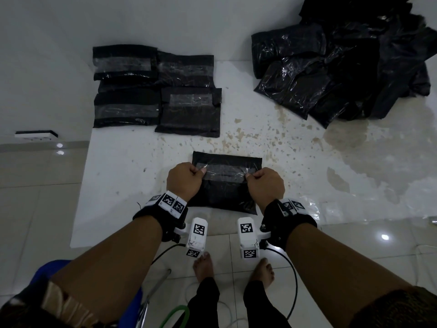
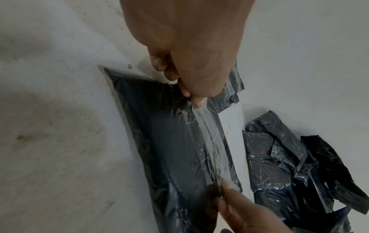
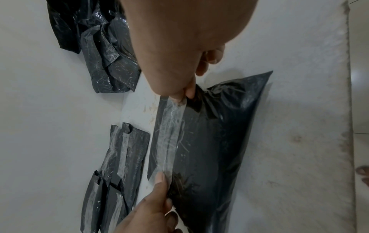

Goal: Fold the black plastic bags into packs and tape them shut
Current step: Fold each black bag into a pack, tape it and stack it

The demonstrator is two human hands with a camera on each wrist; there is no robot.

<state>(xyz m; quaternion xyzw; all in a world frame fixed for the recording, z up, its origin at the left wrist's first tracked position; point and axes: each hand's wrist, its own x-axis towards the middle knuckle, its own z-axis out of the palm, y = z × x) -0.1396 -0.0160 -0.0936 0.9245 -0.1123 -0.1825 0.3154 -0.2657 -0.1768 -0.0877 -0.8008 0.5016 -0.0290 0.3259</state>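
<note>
Pinching one end of the clear tape [image 1: 224, 174] each, the left hand [image 1: 185, 179] and the right hand [image 1: 265, 183] hold the strip across the top part of a folded pack [image 1: 225, 183]. The thumb and first finger of each hand are squeezed together on the tape. This pack lies on the white desk [image 1: 132, 176] right in front of the person, at about 6 o'clock.

Some work looks done. Four taped packs [image 1: 157, 89] lie close together at about 11 o'clock, each with a shiny strip across it. I think those are finished.

Some work looks left. A loose pile of black bags [image 1: 343, 67] sits at about 2 o'clock, all crumpled and not folded.

So the pack in hand would be the fifth. The tape lies across it, but I cannot tell if it is stuck down all the way. My guess is it needs pressing flat, and then the pile comes next.
</note>
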